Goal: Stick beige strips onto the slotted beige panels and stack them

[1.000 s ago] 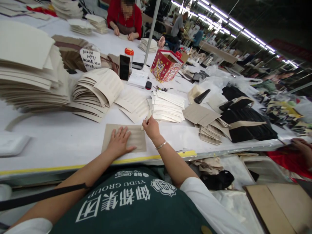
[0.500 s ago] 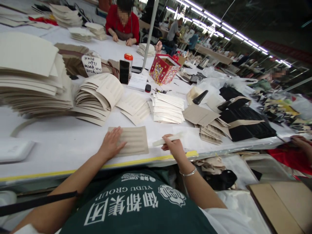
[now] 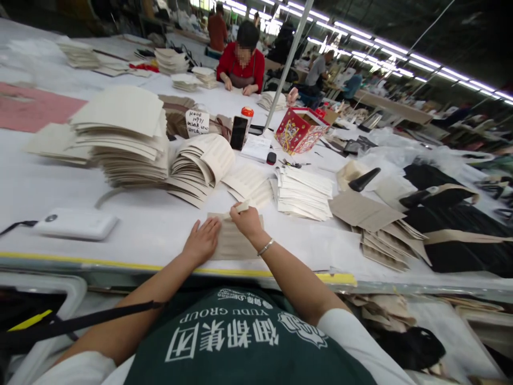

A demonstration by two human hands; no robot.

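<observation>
A beige fabric panel point(image 3: 234, 247) with faint raised stripes lies flat near the table's front edge. My left hand point(image 3: 201, 241) rests flat on its left side, fingers stretched out. Over the panel's upper right, my right hand point(image 3: 247, 222) is closed round a pale flat stick point(image 3: 241, 206), whose lower part is hidden by the fingers. Just beyond the panel lie a few loose beige pieces point(image 3: 250, 182). A stack of white sheets point(image 3: 303, 192) sits to their right.
Tall beige stacks point(image 3: 128, 136) and a curved stack point(image 3: 202, 166) stand at left, above a white device point(image 3: 76, 223). Further back are a phone point(image 3: 239, 133) and a red box point(image 3: 300, 130). Beige panels point(image 3: 366, 211) and black fabric pieces point(image 3: 460, 230) lie right. A person in red point(image 3: 242, 67) works opposite.
My right hand has moved left with the pale stick, from beside the panel to over it. My left hand stays flat on the panel. The view has turned left.
</observation>
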